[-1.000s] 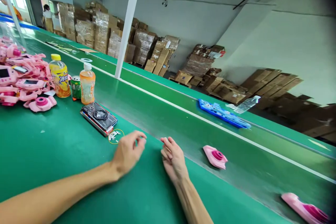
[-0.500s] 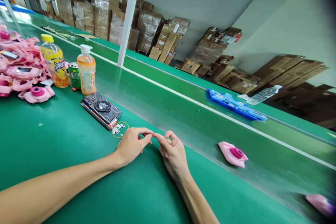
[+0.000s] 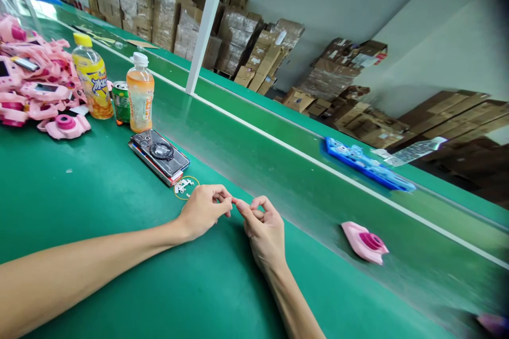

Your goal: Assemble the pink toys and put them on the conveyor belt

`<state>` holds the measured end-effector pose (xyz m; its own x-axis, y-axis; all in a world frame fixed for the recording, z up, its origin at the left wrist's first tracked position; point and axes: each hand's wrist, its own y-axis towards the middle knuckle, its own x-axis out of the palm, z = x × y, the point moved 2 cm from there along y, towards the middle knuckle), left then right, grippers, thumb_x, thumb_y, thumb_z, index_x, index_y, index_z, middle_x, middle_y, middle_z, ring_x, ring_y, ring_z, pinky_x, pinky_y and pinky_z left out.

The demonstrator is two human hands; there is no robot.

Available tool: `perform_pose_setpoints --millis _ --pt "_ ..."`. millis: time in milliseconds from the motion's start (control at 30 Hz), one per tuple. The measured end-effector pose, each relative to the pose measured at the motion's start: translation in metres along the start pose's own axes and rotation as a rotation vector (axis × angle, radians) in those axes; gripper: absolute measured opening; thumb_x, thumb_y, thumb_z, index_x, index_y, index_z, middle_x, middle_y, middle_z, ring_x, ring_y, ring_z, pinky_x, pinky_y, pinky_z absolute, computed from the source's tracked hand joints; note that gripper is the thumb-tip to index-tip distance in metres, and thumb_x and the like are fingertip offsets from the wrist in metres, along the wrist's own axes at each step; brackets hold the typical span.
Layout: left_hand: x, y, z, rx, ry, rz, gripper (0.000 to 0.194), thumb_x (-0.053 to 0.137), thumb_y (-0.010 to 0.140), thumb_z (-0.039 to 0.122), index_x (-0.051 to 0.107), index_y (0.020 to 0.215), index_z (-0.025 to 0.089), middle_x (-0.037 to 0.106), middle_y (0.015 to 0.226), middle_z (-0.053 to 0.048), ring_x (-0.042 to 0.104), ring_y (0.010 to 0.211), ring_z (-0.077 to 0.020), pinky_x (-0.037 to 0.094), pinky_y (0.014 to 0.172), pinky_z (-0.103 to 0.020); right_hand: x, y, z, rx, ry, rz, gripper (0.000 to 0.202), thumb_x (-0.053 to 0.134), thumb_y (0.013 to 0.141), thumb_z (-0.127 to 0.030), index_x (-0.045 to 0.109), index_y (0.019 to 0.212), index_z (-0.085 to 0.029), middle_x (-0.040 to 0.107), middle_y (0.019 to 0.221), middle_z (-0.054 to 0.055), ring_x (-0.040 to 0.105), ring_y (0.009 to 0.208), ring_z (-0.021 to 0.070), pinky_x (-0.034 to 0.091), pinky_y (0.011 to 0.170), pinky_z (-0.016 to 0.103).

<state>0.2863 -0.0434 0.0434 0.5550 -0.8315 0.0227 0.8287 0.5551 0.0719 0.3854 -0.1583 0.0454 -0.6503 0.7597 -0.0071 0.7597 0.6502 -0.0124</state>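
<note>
My left hand [image 3: 207, 211] and my right hand [image 3: 264, 230] meet at the fingertips just above the green work surface [image 3: 167, 286]. The left thumb and index finger are pinched together. On the right hand the thumb lies against curled fingers. Anything between the fingertips is too small to make out. Small white pieces [image 3: 182, 186] lie inside a thin yellow ring [image 3: 181, 198], close behind my left hand. Beyond them a black phone [image 3: 161, 152] with a round ring on its back rests on a flat red-edged box [image 3: 153, 168].
An orange bottle [image 3: 140, 98], a green can [image 3: 121, 101] and a yellow-capped bottle [image 3: 93, 82] stand left of a pink toy-camera heap [image 3: 37, 82]. On the belt lies a pink camera shell [image 3: 365, 242]. Further back are a blue tray [image 3: 368, 167] and a white post [image 3: 207, 26].
The view has tilted slightly, shifting the surroundings rightward. The fingertips remain together, and the left fingers look more tightly bent. The pink shell at the lower right has slid further out of frame.
</note>
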Motion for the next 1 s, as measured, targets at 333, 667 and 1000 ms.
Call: perform_pose_setpoints --millis 333,667,1000 --pt "-0.0009 -0.0013 0.0007 -0.013 -0.003 0.054 0.007 0.059 0.073 0.022 0.061 0.068 0.018 0.058 0.055 0.004 0.048 0.047 -0.0076 0.036 0.045 -0.017 -0.0016 -0.0012 -0.0015 -0.008 0.086 0.052 0.061 0.091 0.061 -0.053 0.039 0.074 -0.024 0.056 0.048 -0.009 0.026 0.034 0.0019 0.018 0.035 0.016" --pt "-0.0008 0.0000 -0.0009 -0.006 -0.009 0.013 0.025 0.053 0.091 0.037 0.065 0.083 0.017 0.061 0.065 0.004 0.049 0.043 -0.0066 0.037 0.041 -0.018 -0.0056 0.0016 -0.0020 0.022 0.197 0.034 0.054 0.091 0.064 -0.046 0.043 0.078 -0.025 0.040 0.038 -0.014 0.024 0.035 0.0046 0.018 0.038 0.018" --pt "-0.0006 0.0001 -0.0027 0.010 -0.010 -0.011 0.020 0.060 0.085 0.034 0.067 0.084 0.015 0.064 0.066 0.002 0.049 0.043 -0.0071 0.036 0.040 -0.018 -0.0032 0.0035 0.0014 0.019 0.083 -0.017 0.059 0.091 0.062 -0.053 0.041 0.076 -0.024 0.055 0.047 -0.008 0.026 0.035 0.0017 0.017 0.035 0.015"
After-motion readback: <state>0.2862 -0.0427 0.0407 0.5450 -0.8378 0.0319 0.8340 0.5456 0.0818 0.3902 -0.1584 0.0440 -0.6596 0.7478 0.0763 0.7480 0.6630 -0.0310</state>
